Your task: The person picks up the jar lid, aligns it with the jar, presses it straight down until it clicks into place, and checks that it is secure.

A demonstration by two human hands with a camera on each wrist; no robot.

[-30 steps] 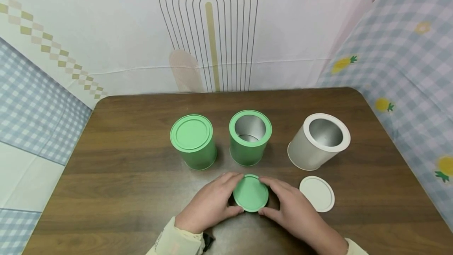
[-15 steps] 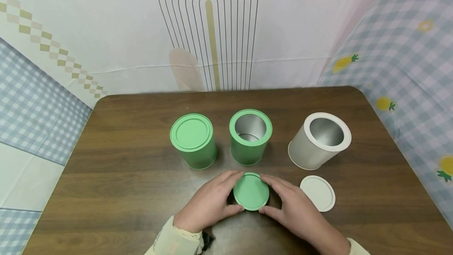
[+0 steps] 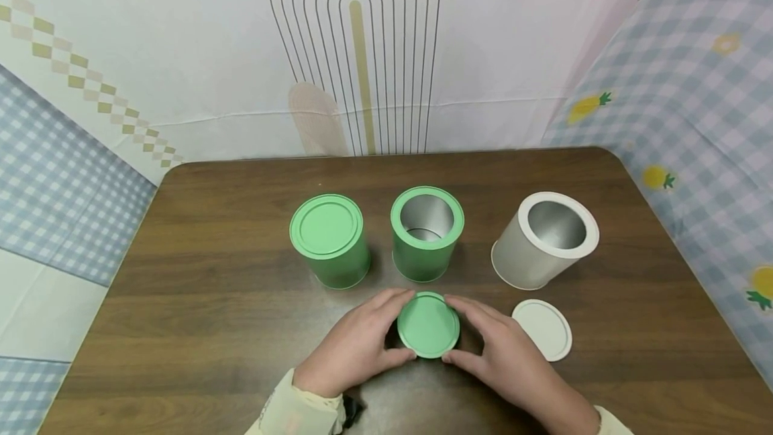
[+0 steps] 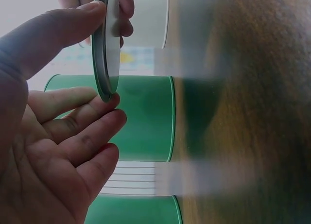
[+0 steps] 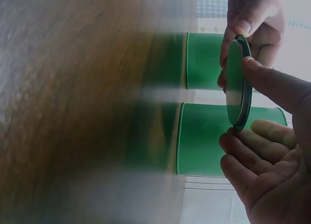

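Observation:
A green round tin lid (image 3: 429, 325) is held level above the table between both hands. My left hand (image 3: 356, 348) pinches its left rim with thumb and fingertips. Opposite it, my right hand (image 3: 507, 354) pinches the right rim the same way. In the left wrist view a gap shows between the lid (image 4: 102, 49) and the tabletop. Just beyond the hands stands an uncovered green tin (image 3: 423, 264), upright, its silver inside visible. Left of that one is a second green tin (image 3: 341, 270) with a lid on it.
An uncovered white tin (image 3: 522, 257) stands at the right of the wooden table (image 3: 211, 334). In front of it a white lid (image 3: 543, 329) lies flat, close to the right hand. Patterned cloth (image 3: 495, 52) hangs behind the table and at its sides.
Both hands and the green lid have shifted very slightly upward in the head view. The hold on the lid is the same, and the tins and white lid stay in place.

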